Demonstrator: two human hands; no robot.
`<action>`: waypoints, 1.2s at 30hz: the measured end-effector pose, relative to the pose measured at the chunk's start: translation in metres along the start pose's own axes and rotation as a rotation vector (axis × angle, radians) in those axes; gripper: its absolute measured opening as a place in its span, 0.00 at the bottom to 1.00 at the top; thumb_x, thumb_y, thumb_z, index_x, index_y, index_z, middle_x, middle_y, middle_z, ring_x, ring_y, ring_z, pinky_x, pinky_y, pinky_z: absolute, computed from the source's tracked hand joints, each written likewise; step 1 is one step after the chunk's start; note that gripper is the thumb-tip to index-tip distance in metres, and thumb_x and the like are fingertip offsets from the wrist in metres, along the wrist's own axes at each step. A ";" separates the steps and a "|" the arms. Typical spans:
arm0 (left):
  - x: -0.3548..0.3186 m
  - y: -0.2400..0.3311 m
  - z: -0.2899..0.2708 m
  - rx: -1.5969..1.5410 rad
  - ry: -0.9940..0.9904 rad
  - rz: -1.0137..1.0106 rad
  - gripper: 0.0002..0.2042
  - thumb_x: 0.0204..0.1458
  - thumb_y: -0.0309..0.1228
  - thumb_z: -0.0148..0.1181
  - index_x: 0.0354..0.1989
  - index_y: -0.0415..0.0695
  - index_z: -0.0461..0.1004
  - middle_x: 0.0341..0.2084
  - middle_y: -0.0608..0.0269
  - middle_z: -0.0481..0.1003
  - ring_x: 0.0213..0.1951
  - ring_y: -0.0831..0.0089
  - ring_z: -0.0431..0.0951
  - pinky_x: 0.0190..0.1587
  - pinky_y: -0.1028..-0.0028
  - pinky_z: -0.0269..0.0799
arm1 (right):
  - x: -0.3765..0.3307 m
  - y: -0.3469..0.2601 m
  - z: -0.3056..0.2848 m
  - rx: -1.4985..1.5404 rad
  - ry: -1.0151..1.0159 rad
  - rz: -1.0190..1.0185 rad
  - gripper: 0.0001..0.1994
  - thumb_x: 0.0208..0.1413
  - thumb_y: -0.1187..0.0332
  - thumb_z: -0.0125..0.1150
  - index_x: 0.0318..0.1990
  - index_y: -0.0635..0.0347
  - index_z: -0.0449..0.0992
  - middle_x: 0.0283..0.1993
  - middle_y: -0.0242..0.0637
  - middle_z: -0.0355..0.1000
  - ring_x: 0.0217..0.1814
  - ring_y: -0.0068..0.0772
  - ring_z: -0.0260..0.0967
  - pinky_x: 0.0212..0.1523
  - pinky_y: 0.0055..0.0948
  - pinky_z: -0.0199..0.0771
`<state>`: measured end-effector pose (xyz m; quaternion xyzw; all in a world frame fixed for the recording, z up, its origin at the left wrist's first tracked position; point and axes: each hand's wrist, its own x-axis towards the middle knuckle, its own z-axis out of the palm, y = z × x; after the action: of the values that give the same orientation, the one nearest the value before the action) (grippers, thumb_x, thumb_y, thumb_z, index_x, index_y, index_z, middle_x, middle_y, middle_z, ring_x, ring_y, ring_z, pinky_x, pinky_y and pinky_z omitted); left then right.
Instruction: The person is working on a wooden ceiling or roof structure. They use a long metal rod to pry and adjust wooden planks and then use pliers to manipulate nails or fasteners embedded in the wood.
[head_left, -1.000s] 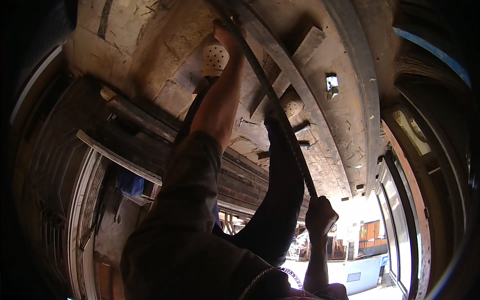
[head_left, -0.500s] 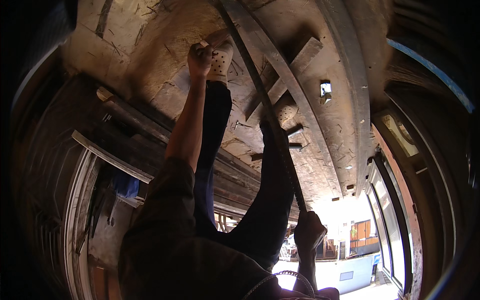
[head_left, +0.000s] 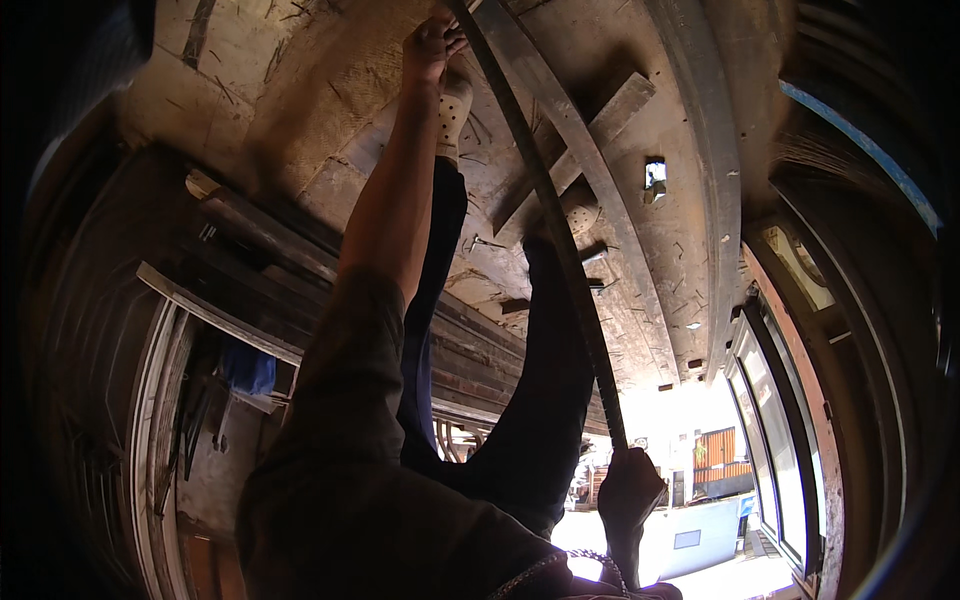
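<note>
A long, dark, narrow bar (head_left: 545, 185) runs from the top of the view down to the lower right, with ridges along its near part. Its near end is gripped in my right hand (head_left: 630, 488), a closed fist beside my right thigh. My left arm is stretched far forward, and my left hand (head_left: 428, 52) is bent closed just left of the bar's far part. What its fingers hold, if anything, is too small to make out. Below that hand is my left foot in a pale clog with holes (head_left: 453, 115); the right clog (head_left: 582, 218) shows partly behind the bar.
Another long flat bar (head_left: 590, 150) lies on the floor to the right, across a short plank (head_left: 625, 105). A wider curved-looking beam (head_left: 712, 190) is beyond it. Long dark beams (head_left: 480, 365) are stacked at left. Nails and scraps litter the floor. White-framed panels (head_left: 770, 430) stand at right.
My left hand has moved forward and slightly right, toward the bar's far part. My right hand has shifted a little right and nearer, and the bar's near end went with it.
</note>
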<state>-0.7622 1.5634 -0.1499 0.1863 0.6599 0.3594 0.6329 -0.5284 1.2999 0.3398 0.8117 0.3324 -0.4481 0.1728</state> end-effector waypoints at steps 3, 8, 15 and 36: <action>0.051 -0.020 -0.031 0.085 -0.044 0.020 0.14 0.58 0.33 0.50 0.46 0.35 0.71 0.35 0.63 0.71 0.34 0.73 0.72 0.43 0.71 0.71 | -0.001 0.002 0.002 -0.101 -0.011 -0.039 0.12 0.55 0.71 0.54 0.20 0.60 0.64 0.17 0.40 0.60 0.15 0.43 0.62 0.16 0.36 0.58; 0.049 -0.018 -0.008 0.218 -0.044 -0.056 0.15 0.58 0.33 0.49 0.47 0.34 0.70 0.39 0.59 0.72 0.40 0.70 0.74 0.46 0.71 0.72 | 0.012 0.031 0.034 -0.096 0.041 -0.098 0.13 0.55 0.71 0.54 0.19 0.58 0.64 0.16 0.39 0.58 0.15 0.42 0.61 0.17 0.37 0.58; 0.060 -0.034 -0.026 0.160 -0.077 -0.038 0.18 0.58 0.32 0.48 0.51 0.32 0.68 0.45 0.53 0.72 0.47 0.63 0.75 0.52 0.68 0.73 | 0.066 0.101 0.099 -0.213 0.068 -0.054 0.11 0.55 0.67 0.55 0.21 0.55 0.68 0.18 0.40 0.65 0.18 0.45 0.65 0.20 0.37 0.63; -0.323 -0.145 0.151 0.476 0.300 0.142 0.17 0.65 0.39 0.38 0.33 0.35 0.61 0.20 0.51 0.60 0.22 0.61 0.58 0.28 0.62 0.57 | 0.177 0.183 0.192 -0.202 0.405 -0.250 0.22 0.52 0.46 0.55 0.15 0.51 0.64 0.13 0.37 0.64 0.13 0.43 0.65 0.15 0.38 0.64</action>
<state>-0.5438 1.2757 -0.0178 0.3201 0.7971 0.2615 0.4402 -0.4525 1.1254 0.0845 0.8161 0.5011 -0.2586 0.1264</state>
